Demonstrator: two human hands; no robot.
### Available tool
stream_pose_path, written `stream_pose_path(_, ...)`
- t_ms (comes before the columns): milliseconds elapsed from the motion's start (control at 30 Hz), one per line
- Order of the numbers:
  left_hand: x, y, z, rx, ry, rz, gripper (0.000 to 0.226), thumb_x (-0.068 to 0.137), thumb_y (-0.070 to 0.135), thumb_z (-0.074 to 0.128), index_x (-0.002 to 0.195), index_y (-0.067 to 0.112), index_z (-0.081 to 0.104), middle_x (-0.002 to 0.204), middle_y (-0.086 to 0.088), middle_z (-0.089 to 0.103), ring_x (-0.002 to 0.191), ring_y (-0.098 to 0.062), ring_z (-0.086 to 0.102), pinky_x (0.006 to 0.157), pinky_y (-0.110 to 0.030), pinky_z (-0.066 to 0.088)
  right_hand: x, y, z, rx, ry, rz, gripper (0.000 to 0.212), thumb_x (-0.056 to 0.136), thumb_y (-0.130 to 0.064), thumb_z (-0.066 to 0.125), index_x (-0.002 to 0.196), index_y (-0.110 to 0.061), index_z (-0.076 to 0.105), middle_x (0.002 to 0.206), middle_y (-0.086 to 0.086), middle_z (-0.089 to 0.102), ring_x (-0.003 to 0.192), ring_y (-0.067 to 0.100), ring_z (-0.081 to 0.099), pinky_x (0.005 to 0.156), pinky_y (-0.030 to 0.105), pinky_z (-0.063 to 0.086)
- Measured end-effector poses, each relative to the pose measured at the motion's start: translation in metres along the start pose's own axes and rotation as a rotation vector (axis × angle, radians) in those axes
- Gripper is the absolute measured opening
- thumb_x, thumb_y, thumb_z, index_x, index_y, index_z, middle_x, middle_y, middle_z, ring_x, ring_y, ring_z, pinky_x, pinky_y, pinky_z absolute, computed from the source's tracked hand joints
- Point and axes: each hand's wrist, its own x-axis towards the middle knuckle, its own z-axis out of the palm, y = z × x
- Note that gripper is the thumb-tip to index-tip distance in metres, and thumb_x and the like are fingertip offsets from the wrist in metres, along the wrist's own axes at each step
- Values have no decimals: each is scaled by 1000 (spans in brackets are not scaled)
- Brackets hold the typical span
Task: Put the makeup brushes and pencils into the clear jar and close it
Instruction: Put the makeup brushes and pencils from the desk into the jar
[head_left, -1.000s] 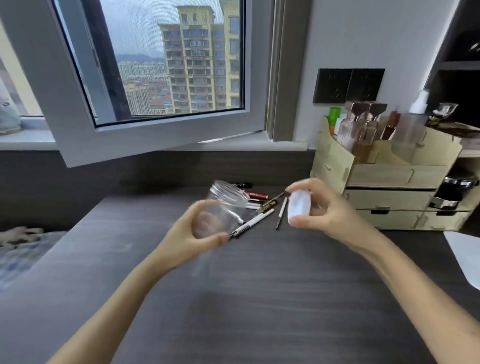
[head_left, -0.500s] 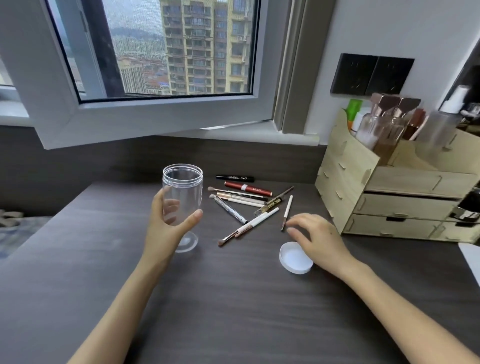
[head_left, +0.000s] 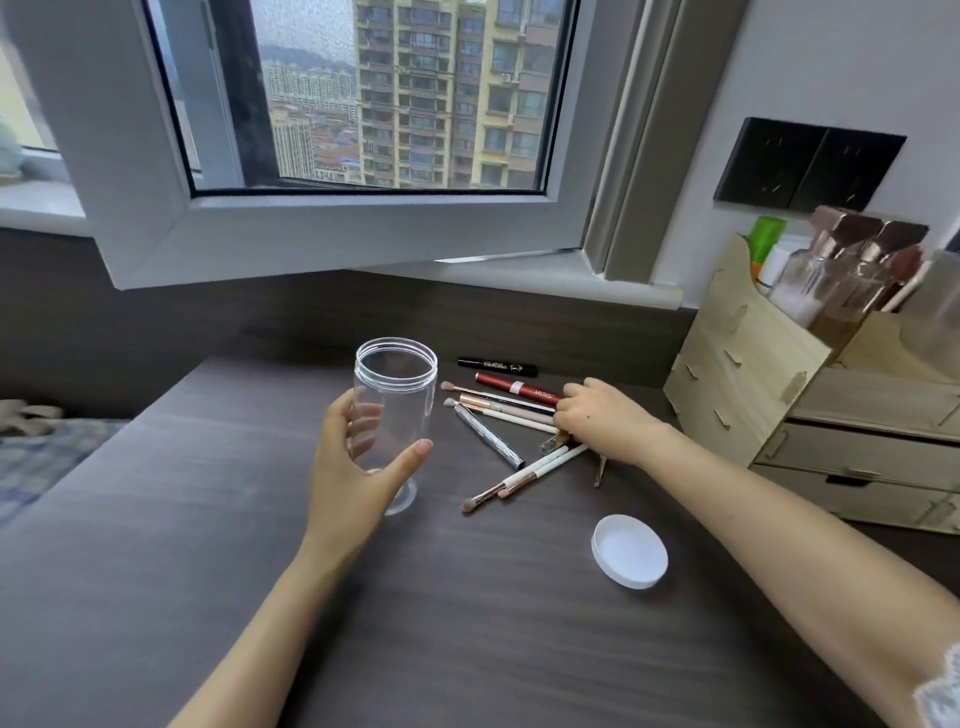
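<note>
A clear empty jar (head_left: 396, 395) stands upright on the dark table (head_left: 467, 623), and my left hand (head_left: 358, 467) wraps around its lower half. Its white lid (head_left: 629, 551) lies upside down on the table at the right. Several makeup brushes and pencils (head_left: 498, 415) lie scattered beyond the jar, among them a red tube (head_left: 514, 388), a black pencil (head_left: 496, 367), a silver tube (head_left: 488, 434) and white-handled brushes (head_left: 524, 474). My right hand (head_left: 605, 418) rests on the right end of the pile, fingers curled over the handles; whether it grips one is unclear.
A wooden drawer organiser (head_left: 810, 415) with bottles stands at the right. An open window sash (head_left: 322, 228) juts over the table's far edge. A checked fabric (head_left: 41, 457) lies off the table's left side.
My left hand set the jar upright on the table. My right hand put the lid down, then moved up from it onto the pile of brushes.
</note>
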Motion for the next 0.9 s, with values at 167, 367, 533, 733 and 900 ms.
stream_pose_path(167,-1,-2,-1,32,-5,37,67,57,50,75,116,41,43,109,14,56,105,-8,54,91,-30,44,0,4,-1,-3,124,38,23,56,-3,82,64,-13,63,61,2,66,62,23,61,52,27,48)
stream_pose_path(367,-2,0,2,79,-27,102,69,58,48,76,119,43,45,114,12,57,109,-10,54,94,-32,43,-24,-20,-109,1383,910,525,17,85,-5,61,87,-21,55,80,1,63,70,12,60,65,16,51)
stream_pose_path(533,-5,7,-1,334,-69,283,74,60,54,70,125,27,47,118,18,52,108,-4,49,92,-21,36,-21,-76,-144,1694,861,401,43,80,8,62,103,-22,41,77,9,65,64,17,62,67,28,56)
stream_pose_path(733,-2,5,-8,528,-91,432,73,62,52,67,125,20,46,117,12,51,107,-12,48,93,-23,29,-27,-109,-116,1245,588,499,15,77,-18,64,83,-23,52,75,-5,70,61,3,57,66,30,47)
stream_pose_path(900,0,3,-10,591,-134,488,72,61,45,73,123,16,49,117,4,57,108,-15,47,97,-31,29,-36,-110,-106,1075,525,498,12,75,-29,60,80,-22,69,82,-7,67,88,14,53,85,26,41)
